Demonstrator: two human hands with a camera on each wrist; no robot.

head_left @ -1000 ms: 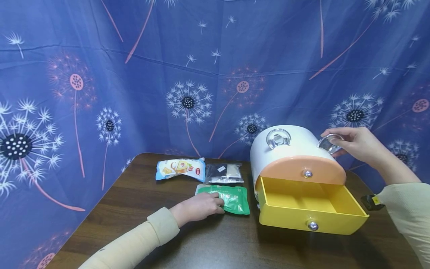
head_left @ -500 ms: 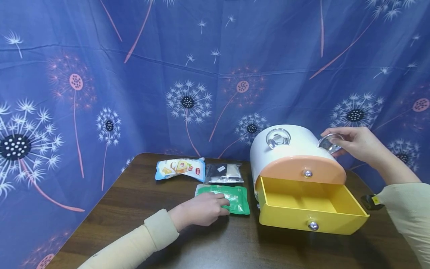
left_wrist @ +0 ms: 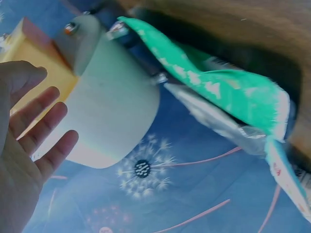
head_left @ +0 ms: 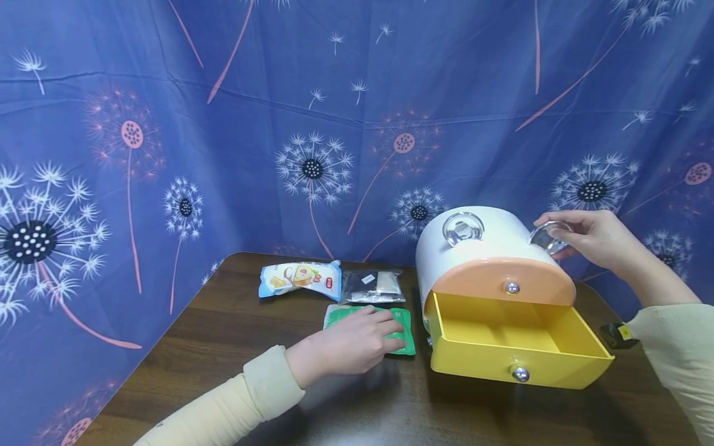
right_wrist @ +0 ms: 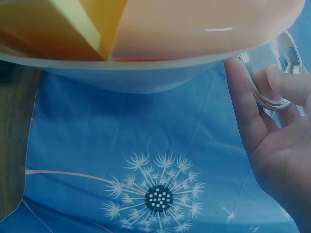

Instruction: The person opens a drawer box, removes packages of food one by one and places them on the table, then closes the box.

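Note:
My left hand (head_left: 357, 342) is over the green packet (head_left: 405, 322) on the table, covering part of it in the head view. In the left wrist view its fingers are spread and loosely bent, apart from the packet (left_wrist: 214, 90), with nothing between them. At the right my right hand (head_left: 605, 241) holds a round silver disc-like piece (head_left: 541, 238) on the side of the white rounded drawer box (head_left: 491, 232). Its thumb lies on the disc's face (right_wrist: 260, 60) in the right wrist view, other fingers behind. The yellow drawer (head_left: 480, 362) is pulled out, nothing visible inside.
Behind the green packet lie a blue-and-white snack bag (head_left: 298, 279) and a dark clear-plastic packet (head_left: 370, 287). A second silver disc (head_left: 463, 229) sits on the box top. A black-and-yellow object (head_left: 618, 335) is near my right sleeve. A blue dandelion curtain (head_left: 357, 124) hangs behind.
My left hand has moved right and slightly up across the green packet, which has stayed in place. My right hand keeps its hold on the silver disc; the drawer has not moved.

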